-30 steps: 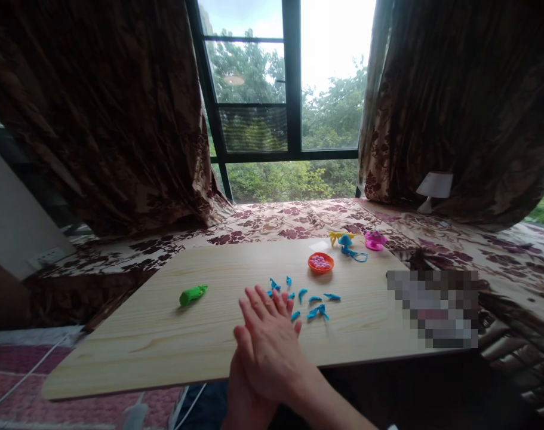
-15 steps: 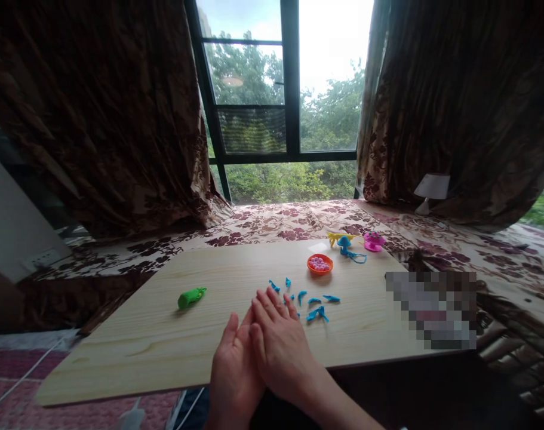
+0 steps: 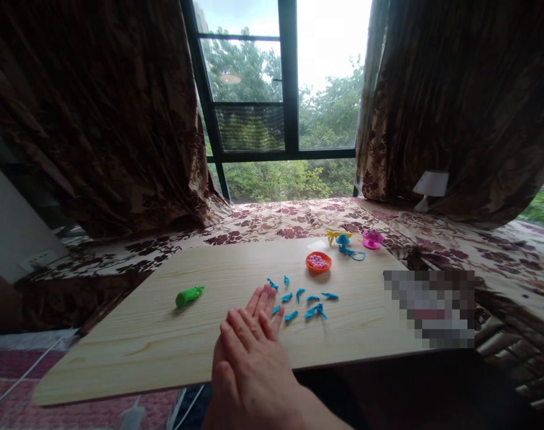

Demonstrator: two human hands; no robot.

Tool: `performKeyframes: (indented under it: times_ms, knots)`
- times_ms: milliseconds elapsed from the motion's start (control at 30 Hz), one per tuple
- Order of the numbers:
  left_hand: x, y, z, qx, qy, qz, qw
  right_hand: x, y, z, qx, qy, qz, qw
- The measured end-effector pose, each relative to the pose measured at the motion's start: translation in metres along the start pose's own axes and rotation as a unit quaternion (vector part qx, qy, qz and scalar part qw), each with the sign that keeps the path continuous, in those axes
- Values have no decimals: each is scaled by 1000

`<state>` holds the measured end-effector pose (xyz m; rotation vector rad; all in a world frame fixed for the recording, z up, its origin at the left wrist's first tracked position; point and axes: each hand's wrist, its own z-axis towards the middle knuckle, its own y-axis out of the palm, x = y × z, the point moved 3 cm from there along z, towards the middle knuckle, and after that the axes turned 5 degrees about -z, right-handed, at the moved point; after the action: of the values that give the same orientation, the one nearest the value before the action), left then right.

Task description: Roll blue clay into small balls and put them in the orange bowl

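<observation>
We have our right hand (image 3: 258,358) laid over our left hand (image 3: 263,301) at the near edge of the table (image 3: 155,334), palms facing and fingers pointing to the far side. Both hands are fairly flat, their fingers stretched out rather than curled; the left fingertips show beyond the right ones. The palms are hidden, so we cannot tell whether anything is pressed between them.

The blue pieces (image 3: 316,310) lie scattered on the table, just beyond our fingers and to their right, some thin and curved, one near piece forked. The nearest ones on the left are partly covered by our fingers in this view; whether we touch them we cannot tell.

Beyond the pieces sits an orange bowl (image 3: 318,272) holding pink balls (image 3: 317,261). Near the table's far right corner stand a blue toy (image 3: 342,240) with a domed top and a loop beside it, a yellow toy (image 3: 332,238) just behind, and a pink toy (image 3: 372,240) to their right. A green toy (image 3: 188,297) lies on its side on the left, well apart from the blue pieces.

Past the table we see a flowered cloth (image 3: 258,224), a window (image 3: 289,107) between dark curtains (image 3: 119,131), and a white lamp (image 3: 432,184) on the far right.
</observation>
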<state>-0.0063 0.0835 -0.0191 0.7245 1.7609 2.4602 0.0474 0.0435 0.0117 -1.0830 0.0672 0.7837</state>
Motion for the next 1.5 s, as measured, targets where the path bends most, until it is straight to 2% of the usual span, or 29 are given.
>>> performKeyframes:
  times_ms: [67, 167, 267, 367, 433, 533, 633, 733, 833, 900, 967, 1033, 1133, 1167, 1200, 1267, 1333, 1400, 1500]
  knots:
    - [-6, 0, -2, -1, -4, -19, 1000, 3, -1, 6, -10, 37, -1, 999]
    - [-10, 3, -4, 16, -51, -28, 998, 18, -4, 14, -7, 90, -21, 996]
    - [-2, -3, -4, 40, -63, -31, 997, 17, -3, 4, -8, 34, -15, 999]
    - [-1, -12, -5, 61, -4, -42, 997, 4, 1, -6, -17, -34, 8, 999]
    - [-8, -12, -6, 66, 12, -47, 997, 6, 2, -2, -12, -10, 5, 1000]
    - [-14, -5, -7, 67, -40, -44, 996, 18, -2, 7, -7, 57, -17, 998]
    - [-7, -2, -5, 59, -62, -24, 996, 17, -5, 1, -17, 29, -16, 999]
    - [-5, -2, -2, 41, -17, 0, 999, 3, -5, -7, -33, -36, 7, 999]
    - [-14, 3, -4, 47, -4, 3, 999, 6, -8, 2, -19, 10, -1, 1000]
    - [-15, 9, -6, 58, -29, 7, 998, 14, -11, 8, -8, 50, -18, 999]
    - [-12, 15, -9, 71, -55, 23, 996, 16, -12, 7, -9, 48, -24, 999]
    - [-8, 17, -12, 82, -32, 43, 995, 9, -11, 0, -20, 7, -9, 1000]
    - [-10, 17, -15, 78, 112, 47, 989, -4, -9, -3, -35, -33, 17, 999]
    - [-9, 17, -16, 78, 215, 32, 973, -3, -9, 0, -32, -20, 16, 999]
    - [-11, 16, -16, 82, 247, 10, 965, 0, -9, 5, -27, 3, 10, 1000]
    - [-21, 15, -9, 65, 35, -22, 997, 11, -11, 11, -22, 49, -12, 998]
    - [-16, 13, -5, 49, -58, -46, 996, 19, -12, 10, -25, 59, -29, 998]
    - [-6, 8, -2, 59, -67, -42, 995, 17, -12, 2, -32, 28, -27, 999]
    - [-4, 2, -1, 92, -14, -23, 995, 4, -12, -6, -32, -30, -3, 999]
